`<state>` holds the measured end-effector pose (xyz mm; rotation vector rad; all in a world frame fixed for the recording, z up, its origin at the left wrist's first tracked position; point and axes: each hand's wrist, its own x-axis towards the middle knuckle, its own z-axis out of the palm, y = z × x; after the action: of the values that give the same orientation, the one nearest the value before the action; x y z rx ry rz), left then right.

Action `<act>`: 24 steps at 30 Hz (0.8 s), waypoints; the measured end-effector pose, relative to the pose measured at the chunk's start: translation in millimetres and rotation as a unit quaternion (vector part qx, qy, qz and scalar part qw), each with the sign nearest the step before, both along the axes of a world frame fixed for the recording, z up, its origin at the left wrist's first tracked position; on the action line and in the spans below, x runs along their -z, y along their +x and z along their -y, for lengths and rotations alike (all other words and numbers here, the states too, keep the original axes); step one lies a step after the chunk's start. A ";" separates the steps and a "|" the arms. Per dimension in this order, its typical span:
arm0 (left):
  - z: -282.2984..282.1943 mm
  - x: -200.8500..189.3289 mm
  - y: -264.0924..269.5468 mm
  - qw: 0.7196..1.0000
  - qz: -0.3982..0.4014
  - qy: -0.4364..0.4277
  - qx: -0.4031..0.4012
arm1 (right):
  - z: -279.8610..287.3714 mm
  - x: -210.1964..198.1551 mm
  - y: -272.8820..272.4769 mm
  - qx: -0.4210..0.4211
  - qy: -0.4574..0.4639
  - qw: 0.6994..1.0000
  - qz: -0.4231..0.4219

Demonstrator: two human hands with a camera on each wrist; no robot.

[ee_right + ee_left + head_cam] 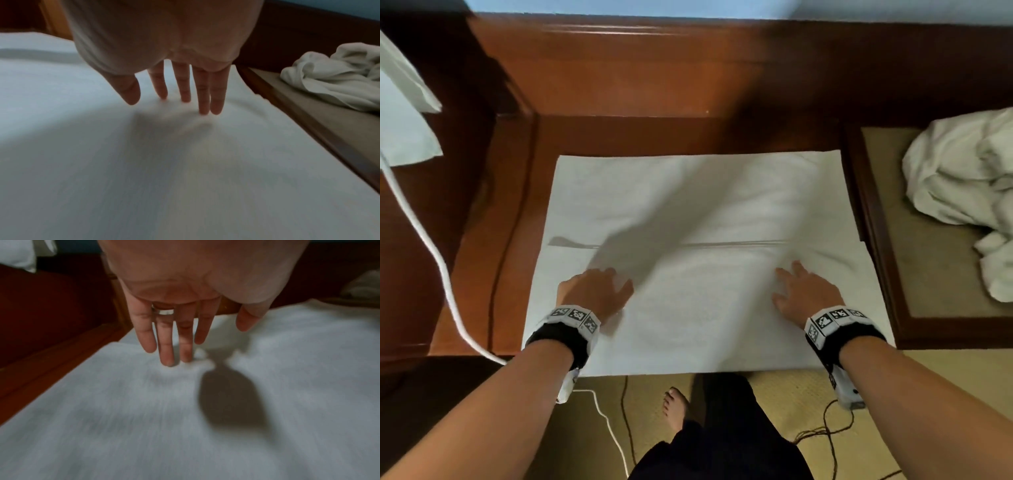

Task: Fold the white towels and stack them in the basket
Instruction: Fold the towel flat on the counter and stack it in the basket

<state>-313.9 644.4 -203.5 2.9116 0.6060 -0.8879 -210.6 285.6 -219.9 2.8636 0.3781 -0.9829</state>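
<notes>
A white towel (705, 219) lies spread flat on the wooden bench (640, 85), its near part folded over with an edge line across the middle. My left hand (599, 291) presses on the towel's near left part (123, 410) with straight fingers (167, 347). My right hand (801, 294) presses on the near right part (185, 162), its fingers (203, 97) straight and touching the cloth. Neither hand grips anything. A crumpled white towel (962, 185) lies in a heap on the right, also seen in the right wrist view (333, 84). No basket is in view.
The crumpled heap sits on a tan woven seat panel (928, 274) framed in dark wood. White cloth (404, 113) lies at the far left. A white cable (431, 246) and thin dark wires (822, 431) trail over the floor by my bare foot (674, 407).
</notes>
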 end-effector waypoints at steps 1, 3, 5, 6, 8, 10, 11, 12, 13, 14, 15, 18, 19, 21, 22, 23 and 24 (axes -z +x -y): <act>-3.4 -7.8 14.4 1.000 0.015 -0.005 -0.009 | -4.0 -6.1 14.4 -0.002 0.002 1.000 0.015; -10.8 -18.0 42.4 0.997 0.053 -0.039 -0.039 | -13.0 -18.0 45.9 -0.006 0.010 1.000 0.025; -17.5 -21.1 70.8 0.990 0.103 -0.074 -0.063 | -22.0 -27.6 78.9 -0.007 0.020 0.999 0.028; -19.9 -21.8 86.0 0.985 0.135 -0.081 -0.071 | -26.4 -31.2 95.7 -0.007 0.029 0.999 0.033; -24.8 -20.1 117.0 0.973 0.196 -0.084 -0.086 | -34.7 -35.4 129.3 -0.016 0.039 0.998 0.048; -29.2 -15.7 145.9 0.967 0.221 -0.078 -0.094 | -40.3 -33.3 161.1 -0.030 0.046 0.996 0.070; -31.6 -11.0 159.2 0.968 0.223 -0.072 -0.091 | -41.6 -30.3 176.2 -0.035 0.053 0.995 0.080; -34.1 -5.6 171.5 0.970 0.220 -0.066 -0.083 | -42.6 -26.1 190.8 -0.040 0.061 0.993 0.090; -36.8 0.7 182.8 0.972 0.214 -0.059 -0.075 | -43.6 -21.4 204.6 -0.047 0.064 0.992 0.100; -39.0 7.7 192.4 0.975 0.204 -0.053 -0.066 | -44.3 -16.0 217.5 -0.054 0.063 0.991 0.107; -40.3 14.6 201.0 0.978 0.194 -0.048 -0.055 | -45.2 -10.5 230.0 -0.061 0.060 0.990 0.110; -40.9 34.4 219.7 0.986 0.164 -0.014 -0.019 | -46.3 4.3 259.2 -0.074 0.027 0.992 0.099; -40.7 39.5 223.8 0.988 0.152 -0.003 -0.010 | -45.9 8.0 265.7 -0.080 0.011 0.992 0.096; -40.2 47.3 230.6 0.992 0.124 0.009 0.004 | -42.9 14.9 274.7 -0.096 -0.010 0.989 0.109; -40.3 49.7 232.6 0.994 0.109 0.009 0.005 | -41.0 18.6 277.4 -0.101 -0.006 0.987 0.128; -40.6 51.3 233.7 0.994 0.106 0.008 0.003 | -39.7 21.3 279.5 -0.103 0.004 0.983 0.150; -40.7 52.5 234.2 0.993 0.115 0.011 0.003 | -39.0 23.0 280.5 -0.103 0.013 0.981 0.166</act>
<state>-79.7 685.1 -256.0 2.9757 0.5901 -0.5358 69.9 324.6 -242.9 2.8632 0.6413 -0.4589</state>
